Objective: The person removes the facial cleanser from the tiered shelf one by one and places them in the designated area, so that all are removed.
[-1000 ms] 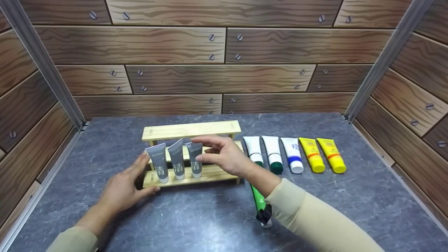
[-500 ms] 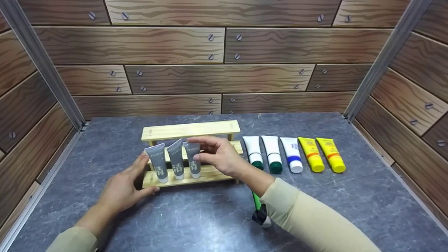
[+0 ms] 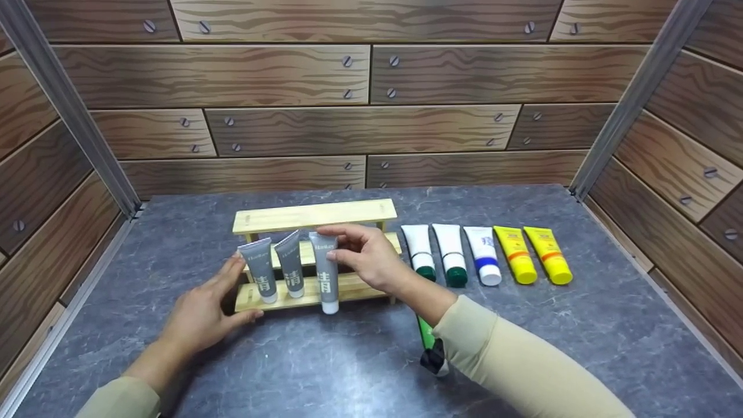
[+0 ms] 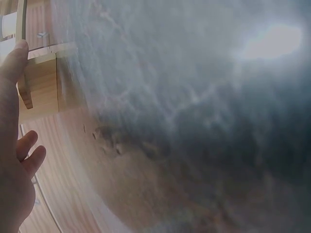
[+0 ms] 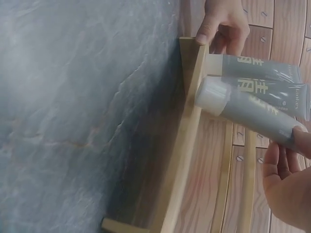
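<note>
A three-step light wooden rack (image 3: 313, 215) stands left of centre. Two grey tubes, one at the left (image 3: 259, 270) and one beside it (image 3: 289, 264), stand cap down on its lowest step. My right hand (image 3: 376, 261) pinches a third grey tube (image 3: 326, 278) near its flat top end between thumb and fingers. Its white cap overlaps the step's front edge in the head view; in the right wrist view the tube (image 5: 257, 116) tilts across the edge. My left hand (image 3: 200, 313) holds the rack's left end, thumb on the lowest step's front edge.
Right of the rack lies a row: two white tubes with green caps (image 3: 450, 249), a white tube with a blue band (image 3: 482, 252) and two yellow tubes (image 3: 516, 255). A green tube (image 3: 428, 337) lies partly hidden under the right forearm. Wood-patterned walls (image 3: 290, 75) enclose the table.
The right-hand grey tube has come forward off its place on the lowest step, pinched in my right hand. The left hand and the other two grey tubes stay put.
</note>
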`<state>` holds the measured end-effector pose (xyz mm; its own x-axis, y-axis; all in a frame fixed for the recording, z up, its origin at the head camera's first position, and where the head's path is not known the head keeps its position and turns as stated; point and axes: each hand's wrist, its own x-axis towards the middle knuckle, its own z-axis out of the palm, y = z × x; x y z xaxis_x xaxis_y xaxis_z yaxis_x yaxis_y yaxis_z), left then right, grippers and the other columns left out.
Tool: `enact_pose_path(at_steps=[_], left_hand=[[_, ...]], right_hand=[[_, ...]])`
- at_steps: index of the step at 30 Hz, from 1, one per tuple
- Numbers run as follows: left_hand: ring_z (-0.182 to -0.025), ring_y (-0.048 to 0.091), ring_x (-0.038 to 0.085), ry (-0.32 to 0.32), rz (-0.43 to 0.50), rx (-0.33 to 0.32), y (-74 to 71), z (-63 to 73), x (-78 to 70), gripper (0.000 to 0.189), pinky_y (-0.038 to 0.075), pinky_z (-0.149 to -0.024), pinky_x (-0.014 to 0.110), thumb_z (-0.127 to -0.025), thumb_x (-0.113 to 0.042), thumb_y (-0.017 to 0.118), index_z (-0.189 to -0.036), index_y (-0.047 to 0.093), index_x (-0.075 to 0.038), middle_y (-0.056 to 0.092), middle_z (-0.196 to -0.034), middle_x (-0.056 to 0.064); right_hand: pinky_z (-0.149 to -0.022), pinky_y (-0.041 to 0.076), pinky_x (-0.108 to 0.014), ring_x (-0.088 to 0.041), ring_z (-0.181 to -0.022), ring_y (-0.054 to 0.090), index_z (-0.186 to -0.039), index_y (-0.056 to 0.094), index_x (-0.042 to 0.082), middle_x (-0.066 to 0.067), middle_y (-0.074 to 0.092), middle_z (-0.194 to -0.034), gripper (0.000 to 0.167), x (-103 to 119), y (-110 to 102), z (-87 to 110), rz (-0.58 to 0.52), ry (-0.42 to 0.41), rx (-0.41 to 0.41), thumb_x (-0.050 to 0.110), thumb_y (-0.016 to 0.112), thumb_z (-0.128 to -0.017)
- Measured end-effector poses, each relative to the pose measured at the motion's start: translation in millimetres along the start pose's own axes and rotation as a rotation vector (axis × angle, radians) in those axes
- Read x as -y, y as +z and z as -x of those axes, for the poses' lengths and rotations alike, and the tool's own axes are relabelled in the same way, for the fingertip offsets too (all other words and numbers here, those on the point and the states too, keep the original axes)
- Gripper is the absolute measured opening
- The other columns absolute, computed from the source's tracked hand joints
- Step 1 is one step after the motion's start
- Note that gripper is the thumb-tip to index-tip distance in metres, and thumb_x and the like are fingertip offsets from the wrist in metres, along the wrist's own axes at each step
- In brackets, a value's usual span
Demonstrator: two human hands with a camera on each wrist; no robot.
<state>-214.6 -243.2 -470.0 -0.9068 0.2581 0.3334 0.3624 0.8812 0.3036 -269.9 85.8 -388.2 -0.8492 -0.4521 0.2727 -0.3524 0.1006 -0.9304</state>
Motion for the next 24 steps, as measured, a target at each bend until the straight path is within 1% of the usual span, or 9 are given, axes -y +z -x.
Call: enact_pose_path(at_steps=[3, 6, 10, 13, 15, 20, 24], left_hand=[[-0.120, 0.063, 0.058, 0.004, -0.007, 0.000, -0.4, -0.2, 0.1, 0.105, 0.051, -0.098, 0.074, -0.086, -0.062, 0.082, -0.166, 0.036, -0.011, 0.037, -0.167, 0.017], [-0.118, 0.064, 0.058, 0.010, -0.018, -0.005, -0.6, -0.3, 0.2, 0.104, 0.053, -0.096, 0.073, -0.086, -0.061, 0.082, -0.165, 0.037, -0.010, 0.038, -0.167, 0.017], [-0.118, 0.064, 0.057, 0.009, -0.022, -0.007, -1.5, -0.3, -0.3, 0.103, 0.053, -0.095, 0.073, -0.087, -0.061, 0.081, -0.165, 0.037, -0.011, 0.039, -0.166, 0.017], [-0.120, 0.063, 0.057, 0.005, -0.017, -0.005, -2.2, 0.1, -0.8, 0.103, 0.052, -0.097, 0.074, -0.087, -0.061, 0.081, -0.165, 0.037, -0.011, 0.039, -0.166, 0.018], [-0.120, 0.063, 0.057, 0.003, -0.017, -0.003, -2.5, 0.2, -1.1, 0.103, 0.052, -0.097, 0.074, -0.087, -0.061, 0.081, -0.165, 0.037, -0.011, 0.039, -0.166, 0.018], [-0.120, 0.062, 0.058, -0.003, -0.013, 0.008, -3.7, 0.2, -2.5, 0.104, 0.050, -0.098, 0.075, -0.087, -0.062, 0.081, -0.166, 0.035, -0.011, 0.037, -0.167, 0.018], [-0.122, 0.061, 0.059, -0.007, -0.010, 0.014, -4.1, 0.4, -2.9, 0.104, 0.049, -0.099, 0.075, -0.088, -0.062, 0.080, -0.167, 0.034, -0.012, 0.036, -0.167, 0.018]], right_hand=[[-0.089, 0.064, -0.035, -0.018, -0.099, 0.069, -0.137, 0.071, 0.004, -0.013, 0.072, -0.115, 0.041, 1, -7, 4.6, 0.006, 0.028, -0.001, -0.004, 0.073, -0.097], [-0.090, 0.065, -0.037, -0.019, -0.099, 0.070, -0.137, 0.070, 0.003, -0.014, 0.073, -0.115, 0.041, 2, -15, 9.9, -0.011, 0.050, -0.005, -0.004, 0.072, -0.097], [-0.092, 0.064, -0.040, -0.020, -0.100, 0.070, -0.136, 0.068, -0.003, -0.018, 0.072, -0.122, 0.038, 2, -27, 18.0, -0.080, 0.064, 0.005, -0.004, 0.071, -0.098], [-0.093, 0.064, -0.041, -0.021, -0.103, 0.070, -0.135, 0.067, -0.007, -0.020, 0.070, -0.129, 0.037, 3, -37, 25.0, -0.125, 0.063, 0.013, -0.004, 0.070, -0.099], [-0.094, 0.063, -0.041, -0.021, -0.104, 0.070, -0.136, 0.065, -0.009, -0.021, 0.070, -0.131, 0.038, 4, -44, 30.0, -0.141, 0.066, 0.014, -0.004, 0.069, -0.099], [-0.092, 0.064, -0.038, -0.019, -0.103, 0.071, -0.140, 0.061, -0.010, -0.022, 0.070, -0.130, 0.041, 5, -63, 43.4, -0.130, 0.085, -0.009, -0.002, 0.068, -0.100], [-0.088, 0.065, -0.034, -0.018, -0.101, 0.071, -0.143, 0.059, -0.010, -0.022, 0.070, -0.128, 0.044, 2, -78, 53.6, -0.106, 0.116, -0.038, 0.001, 0.067, -0.102]])
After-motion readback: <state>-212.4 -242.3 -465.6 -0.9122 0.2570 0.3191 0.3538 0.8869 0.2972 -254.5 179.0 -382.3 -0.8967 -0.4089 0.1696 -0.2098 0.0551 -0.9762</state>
